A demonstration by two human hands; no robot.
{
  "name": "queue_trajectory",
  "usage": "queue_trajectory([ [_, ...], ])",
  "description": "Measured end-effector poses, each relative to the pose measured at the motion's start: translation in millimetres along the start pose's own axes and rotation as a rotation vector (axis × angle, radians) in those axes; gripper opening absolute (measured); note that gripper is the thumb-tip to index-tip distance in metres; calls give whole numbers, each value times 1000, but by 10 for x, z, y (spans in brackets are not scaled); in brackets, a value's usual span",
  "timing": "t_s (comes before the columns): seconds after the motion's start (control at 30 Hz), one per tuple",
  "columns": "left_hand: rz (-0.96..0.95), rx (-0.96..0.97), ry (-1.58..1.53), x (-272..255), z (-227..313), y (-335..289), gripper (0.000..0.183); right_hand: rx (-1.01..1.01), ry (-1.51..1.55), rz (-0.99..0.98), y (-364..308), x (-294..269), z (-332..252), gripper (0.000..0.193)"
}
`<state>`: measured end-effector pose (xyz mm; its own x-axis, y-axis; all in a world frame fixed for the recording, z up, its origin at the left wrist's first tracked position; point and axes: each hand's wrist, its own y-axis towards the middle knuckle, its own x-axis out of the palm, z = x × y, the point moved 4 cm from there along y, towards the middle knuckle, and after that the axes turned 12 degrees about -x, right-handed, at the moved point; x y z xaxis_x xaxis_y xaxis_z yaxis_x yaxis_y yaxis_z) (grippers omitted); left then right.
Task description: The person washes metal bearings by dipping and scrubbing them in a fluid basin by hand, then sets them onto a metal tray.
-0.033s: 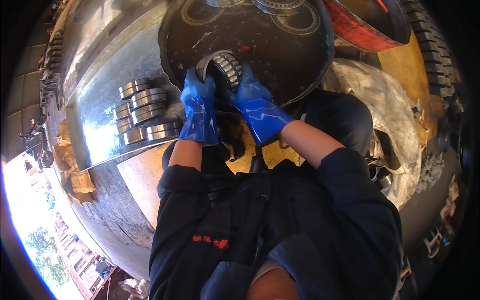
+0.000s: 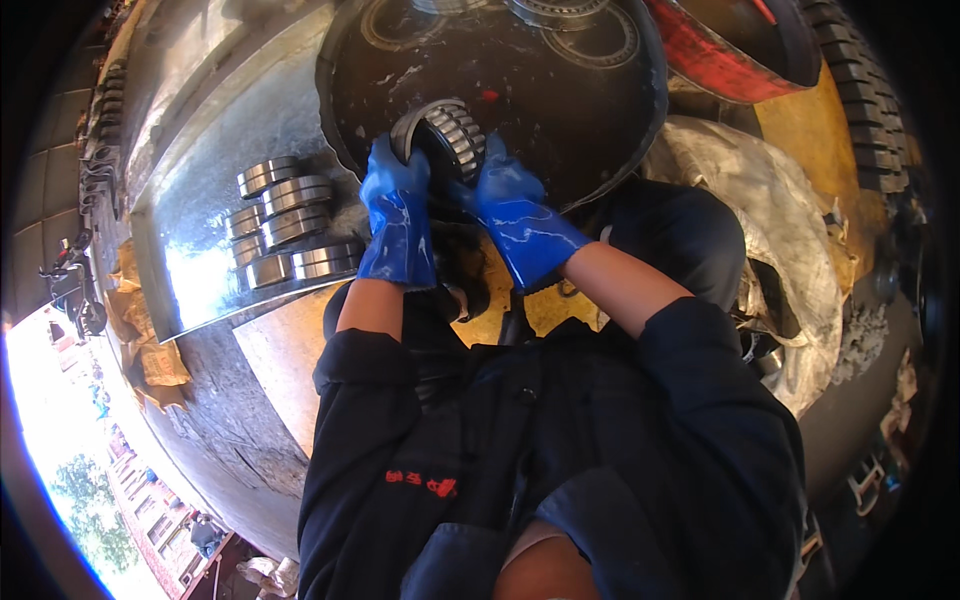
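Fingers of both blue-gloved hands, left hand and right hand, clamp a roller bearing between them, over the dark basin's rim. Stacked bearing rings lie just left of the left fingers on a metal tray.

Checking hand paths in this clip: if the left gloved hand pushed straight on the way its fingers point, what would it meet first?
The left hand already grips the roller bearing; past it, probably the dark round basin, though depth is unclear.

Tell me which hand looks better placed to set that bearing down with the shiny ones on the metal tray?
Probably the left hand: it grips the roller bearing on the side nearest the stacked bearings on the metal tray. The right hand holds the far side, over the dark pan.
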<state>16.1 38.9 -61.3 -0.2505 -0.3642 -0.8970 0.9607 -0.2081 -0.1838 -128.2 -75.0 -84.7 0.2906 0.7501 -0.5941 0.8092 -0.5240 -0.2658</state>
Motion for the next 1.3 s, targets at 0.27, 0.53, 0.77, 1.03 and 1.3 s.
queue_trajectory([
  [0.27, -89, -44, -5, 17, 15, 45, 67, -238, -120, -68, 567, -269, -290, 66],
  [0.53, -33, -10, -24, 57, 58, 3, 65, -252, 101, -304, 926, -353, -340, 65],
  [0.77, 17, 24, -6, 21, 28, -14, 59, -64, 157, 184, 1, -62, -66, 97],
  [1.03, -19, -3, -23, 5, 52, -19, 63, -117, -41, 55, 469, -272, -225, 90],
  [1.3, -11, -32, -15, 38, 15, -4, 67, -281, 178, -246, 869, -316, -400, 33],
])
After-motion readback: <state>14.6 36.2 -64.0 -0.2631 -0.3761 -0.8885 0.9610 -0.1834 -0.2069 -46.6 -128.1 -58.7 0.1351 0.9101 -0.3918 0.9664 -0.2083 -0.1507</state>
